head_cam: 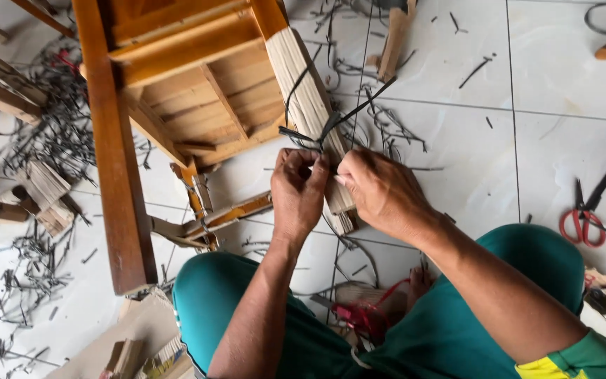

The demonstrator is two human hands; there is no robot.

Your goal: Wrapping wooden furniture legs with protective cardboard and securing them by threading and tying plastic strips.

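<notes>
One bundle of thin pale wooden slats (308,105) lies slanted on the white tiled floor (457,161), its far end against the upturned wooden stool (177,84). A black strap (331,123) crosses the bundle, loose ends sticking up. The left hand (297,193) and right hand (380,193) meet over the bundle just below the strap, fingers (306,160) of both pinched closed on the strap's ends. One pair of red-handled scissors (587,217) lies well right of the bundle. Black strap offcuts (43,140) litter the floor left of the stool, among smaller slat stacks (47,193).
</notes>
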